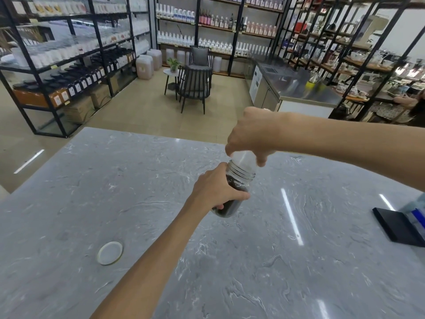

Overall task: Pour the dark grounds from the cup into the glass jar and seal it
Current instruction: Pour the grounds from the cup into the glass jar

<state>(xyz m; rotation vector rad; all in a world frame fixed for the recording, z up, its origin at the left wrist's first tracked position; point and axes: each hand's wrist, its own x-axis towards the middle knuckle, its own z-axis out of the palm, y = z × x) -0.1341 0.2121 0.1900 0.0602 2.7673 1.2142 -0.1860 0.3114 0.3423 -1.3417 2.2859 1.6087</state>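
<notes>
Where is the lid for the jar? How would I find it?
Look at the big grey marble table. The left hand holds the glass jar in the middle; nearer and further left lies the lid, alone. It is the only small, flat, pale round disc on the table.

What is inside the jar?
Dark grounds fill the lower part of the jar. The left hand covers some of it, so the exact level is hidden.

A glass jar (232, 192) of dark grounds (226, 207) leans over a grey marble counter, a clear cup (244, 160) seemingly upturned at its threaded mouth; its lid (110, 253) lies apart.
</notes>
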